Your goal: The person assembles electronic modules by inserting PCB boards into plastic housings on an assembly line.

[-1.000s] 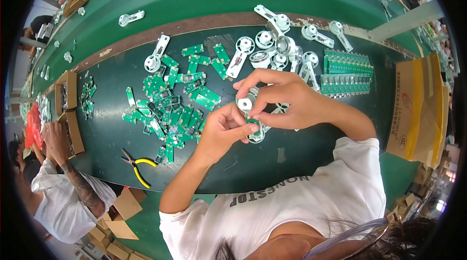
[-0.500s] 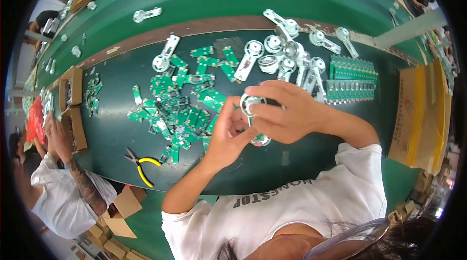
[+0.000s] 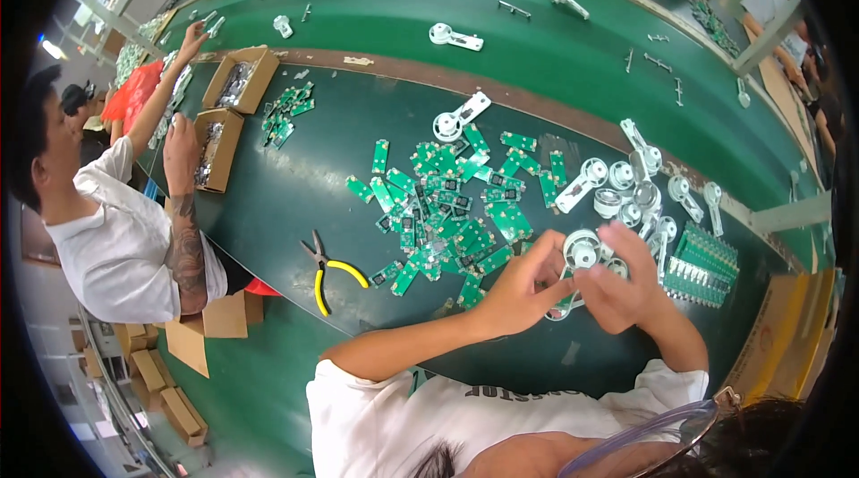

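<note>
My left hand [image 3: 528, 285] grips a white plastic housing [image 3: 583, 250] with a round ringed head and a narrow handle. The handle points down toward me and is partly covered by my fingers. My right hand [image 3: 633, 285] is close against the housing's right side, its fingers curved and smeared by motion; whether they grip it is unclear. Left of my hands spreads a loose pile of small green circuit boards [image 3: 447, 227]. Just beyond my right hand lies a cluster of similar white housings [image 3: 631, 196].
Nippers with yellow handles [image 3: 331, 274] lie left of the boards. Green board panels [image 3: 702, 268] are stacked at right, near a cardboard box [image 3: 778, 335]. A co-worker [image 3: 134, 245] sits at left by two small boxes of parts [image 3: 240, 80]. A green conveyor belt [image 3: 376, 17] carries scattered white parts.
The view has swung left, so the table's contents appear farther right and more of the co-worker shows. My right fingers have lifted from across the housing's head; my left hand still holds it.
</note>
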### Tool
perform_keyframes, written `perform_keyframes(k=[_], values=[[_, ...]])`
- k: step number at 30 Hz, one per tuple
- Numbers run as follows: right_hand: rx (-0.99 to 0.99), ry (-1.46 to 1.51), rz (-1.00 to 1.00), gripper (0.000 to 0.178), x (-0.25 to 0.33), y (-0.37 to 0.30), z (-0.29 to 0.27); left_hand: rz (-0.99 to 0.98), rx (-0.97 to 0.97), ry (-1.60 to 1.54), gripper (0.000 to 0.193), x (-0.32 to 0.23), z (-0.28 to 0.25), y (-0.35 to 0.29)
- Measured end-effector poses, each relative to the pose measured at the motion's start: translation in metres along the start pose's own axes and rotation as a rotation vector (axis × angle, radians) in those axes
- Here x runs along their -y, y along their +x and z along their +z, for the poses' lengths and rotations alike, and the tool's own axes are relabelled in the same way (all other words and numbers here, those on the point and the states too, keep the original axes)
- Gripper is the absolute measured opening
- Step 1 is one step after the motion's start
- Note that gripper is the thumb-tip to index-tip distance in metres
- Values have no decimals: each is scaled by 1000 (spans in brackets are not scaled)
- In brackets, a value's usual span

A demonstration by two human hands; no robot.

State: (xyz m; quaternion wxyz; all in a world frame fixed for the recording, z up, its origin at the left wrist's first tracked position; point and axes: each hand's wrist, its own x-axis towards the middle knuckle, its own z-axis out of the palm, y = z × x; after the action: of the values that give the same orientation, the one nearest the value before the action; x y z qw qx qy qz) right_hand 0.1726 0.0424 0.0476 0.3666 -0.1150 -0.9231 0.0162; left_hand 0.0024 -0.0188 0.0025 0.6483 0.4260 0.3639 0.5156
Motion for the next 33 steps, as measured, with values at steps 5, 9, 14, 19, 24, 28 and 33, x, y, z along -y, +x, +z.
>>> perform_keyframes(k=[5,9,14,19,24,28,33], values=[[29,1031,683,54,2,8,22,244,-214,258,46,-15,-4,2],[285,1183,887,47,-31,38,25,197,-295,249,77,-22,-8,9],[261,857,960,50,-160,99,53,157,-273,279,75,-21,-22,14],[519,60,1193,57,-303,101,99,714,149,1173,24,-17,-19,8],[557,-507,881,68,-215,142,116,737,124,1451,16,-16,-24,0],[665,-308,342,61,-186,178,162,777,175,1500,12,-9,-26,2],[710,-142,481,57,-220,181,189,633,395,1416,13,-23,-25,3]])
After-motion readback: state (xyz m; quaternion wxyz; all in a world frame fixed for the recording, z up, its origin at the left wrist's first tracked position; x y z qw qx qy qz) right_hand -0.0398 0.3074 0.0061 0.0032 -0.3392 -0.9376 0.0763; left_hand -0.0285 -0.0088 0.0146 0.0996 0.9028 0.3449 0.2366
